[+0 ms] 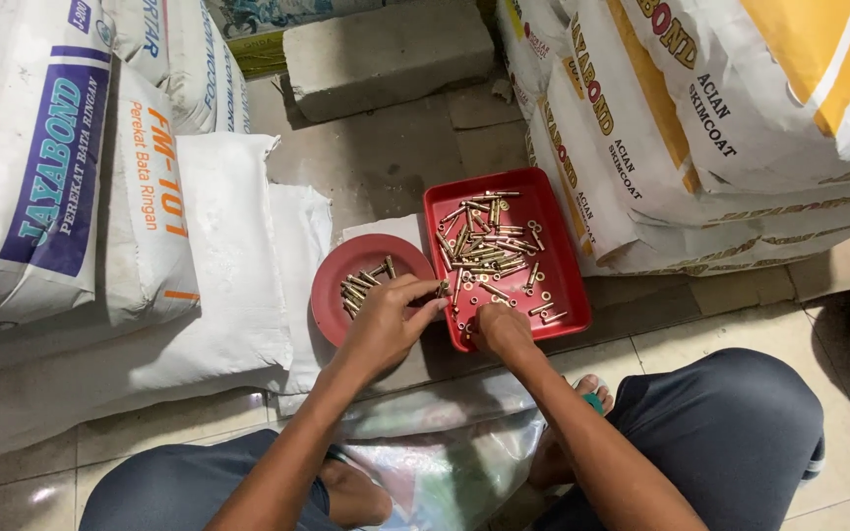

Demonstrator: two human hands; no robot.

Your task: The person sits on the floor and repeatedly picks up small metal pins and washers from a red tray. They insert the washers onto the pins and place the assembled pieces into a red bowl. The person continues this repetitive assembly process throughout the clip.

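A red rectangular tray (568,285) on the floor holds several brass-coloured bolts (489,246) and small nuts. Left of it a round red lid (332,290) holds a few more bolts (361,285). My left hand (391,320) rests over the lid's right edge and pinches a small bolt (442,287) at its fingertips, between lid and tray. My right hand (502,329) lies on the tray's near edge, fingers curled down among the loose nuts; whether it grips one is hidden.
Stacked white cement sacks (71,177) rise on the left and on the right (720,128). A grey concrete block (386,54) sits at the back. A clear plastic bag (445,452) lies between my knees on the tiled floor.
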